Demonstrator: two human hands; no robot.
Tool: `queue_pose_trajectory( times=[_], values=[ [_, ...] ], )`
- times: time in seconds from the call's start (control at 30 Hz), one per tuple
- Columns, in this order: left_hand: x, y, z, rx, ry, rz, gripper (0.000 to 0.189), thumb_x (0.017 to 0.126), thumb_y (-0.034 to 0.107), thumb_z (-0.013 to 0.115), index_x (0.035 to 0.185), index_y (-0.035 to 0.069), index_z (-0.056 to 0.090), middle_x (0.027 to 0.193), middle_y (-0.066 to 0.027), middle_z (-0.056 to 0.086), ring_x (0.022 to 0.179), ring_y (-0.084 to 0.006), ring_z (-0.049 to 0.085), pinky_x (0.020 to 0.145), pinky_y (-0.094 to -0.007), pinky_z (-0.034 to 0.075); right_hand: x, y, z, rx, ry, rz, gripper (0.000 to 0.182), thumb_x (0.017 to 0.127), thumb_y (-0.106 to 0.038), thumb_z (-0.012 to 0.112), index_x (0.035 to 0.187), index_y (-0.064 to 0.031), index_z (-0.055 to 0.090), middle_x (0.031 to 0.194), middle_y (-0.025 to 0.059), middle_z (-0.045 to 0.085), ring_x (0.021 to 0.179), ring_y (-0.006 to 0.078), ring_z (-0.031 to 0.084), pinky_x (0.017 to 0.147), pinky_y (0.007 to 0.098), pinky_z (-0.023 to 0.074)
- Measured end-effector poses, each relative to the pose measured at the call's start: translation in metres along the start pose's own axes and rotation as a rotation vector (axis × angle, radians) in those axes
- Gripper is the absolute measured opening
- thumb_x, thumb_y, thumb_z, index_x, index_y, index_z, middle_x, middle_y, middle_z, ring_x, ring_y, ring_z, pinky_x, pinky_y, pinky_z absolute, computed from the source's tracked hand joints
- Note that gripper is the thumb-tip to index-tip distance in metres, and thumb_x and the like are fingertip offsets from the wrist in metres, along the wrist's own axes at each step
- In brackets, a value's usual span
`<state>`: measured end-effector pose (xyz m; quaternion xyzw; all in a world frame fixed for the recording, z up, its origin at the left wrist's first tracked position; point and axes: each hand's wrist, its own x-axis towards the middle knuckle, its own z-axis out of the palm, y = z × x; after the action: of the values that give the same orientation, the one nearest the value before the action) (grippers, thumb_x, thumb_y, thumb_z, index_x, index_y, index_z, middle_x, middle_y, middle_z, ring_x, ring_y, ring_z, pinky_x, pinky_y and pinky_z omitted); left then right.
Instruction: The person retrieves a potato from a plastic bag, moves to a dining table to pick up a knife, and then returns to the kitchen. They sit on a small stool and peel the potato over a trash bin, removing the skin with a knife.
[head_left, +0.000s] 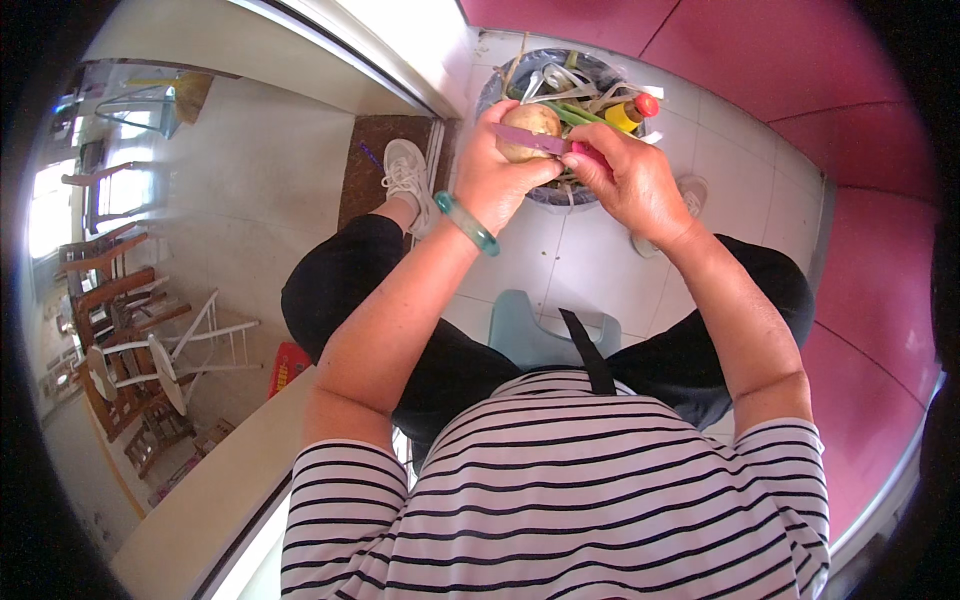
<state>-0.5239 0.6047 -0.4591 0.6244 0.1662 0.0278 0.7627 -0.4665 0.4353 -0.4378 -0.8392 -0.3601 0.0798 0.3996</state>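
Over a lined waste bin (551, 199), my left hand (491, 169) grips a pale round potato (534, 118) with its fingers behind and its thumb below. A green bangle (466, 223) circles that wrist. My right hand (630, 176) is closed around the pink handle (589, 152) of a small knife. The knife's blade (529, 139) lies flat across the front of the potato, touching or very near its skin. Inside the bin are green leaf scraps (581, 114), pale strips and a bottle with a red cap (646, 105).
A pale blue-green plastic stool (517, 330) stands between my legs on white floor tiles (517, 274). Pink panels (862, 262) rise on the right. At left, a doorway with a brown threshold (364, 169) opens onto a room with wooden chairs (112, 292).
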Motion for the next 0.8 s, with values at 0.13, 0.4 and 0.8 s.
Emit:
queue_pose_trajectory(
  times=[0.13, 0.4, 0.8],
  values=[
    [-0.001, -0.002, 0.000, -0.062, 0.006, -0.013, 0.075, 0.059, 0.000, 0.077, 0.125, -0.004, 0.041, 0.111, -0.0093, 0.054, 0.100, -0.0170, 0.056, 0.084, -0.0283, 0.049, 0.000, 0.002, 0.001, -0.033, 0.003, -0.004, 0.024, 0.088, -0.025, 0.063, 0.104, -0.0085, 0.057, 0.082, 0.0125, 0.065, 0.073, 0.0294, 0.064, 0.067, 0.0360, 0.0508],
    [-0.006, 0.005, 0.002, 0.082, 0.017, 0.024, 0.072, 0.060, 0.001, 0.076, 0.124, -0.002, 0.043, 0.111, -0.0095, 0.054, 0.101, -0.0176, 0.055, 0.085, -0.0289, 0.048, 0.008, 0.036, -0.002, -0.008, 0.024, 0.303, 0.022, 0.091, -0.024, 0.060, 0.104, -0.0058, 0.057, 0.078, 0.0106, 0.062, 0.072, 0.0193, 0.062, 0.066, 0.0304, 0.0483],
    [-0.004, 0.019, 0.001, -0.067, -0.014, -0.017, 0.062, 0.062, -0.002, 0.076, 0.117, -0.003, 0.046, 0.106, -0.0071, 0.057, 0.096, -0.0139, 0.058, 0.082, -0.0266, 0.049, -0.002, 0.005, 0.004, 0.158, -0.022, 0.064, 0.023, 0.087, -0.027, 0.064, 0.099, -0.0087, 0.056, 0.079, 0.0138, 0.063, 0.074, 0.0313, 0.063, 0.065, 0.0372, 0.0497]
  ],
)
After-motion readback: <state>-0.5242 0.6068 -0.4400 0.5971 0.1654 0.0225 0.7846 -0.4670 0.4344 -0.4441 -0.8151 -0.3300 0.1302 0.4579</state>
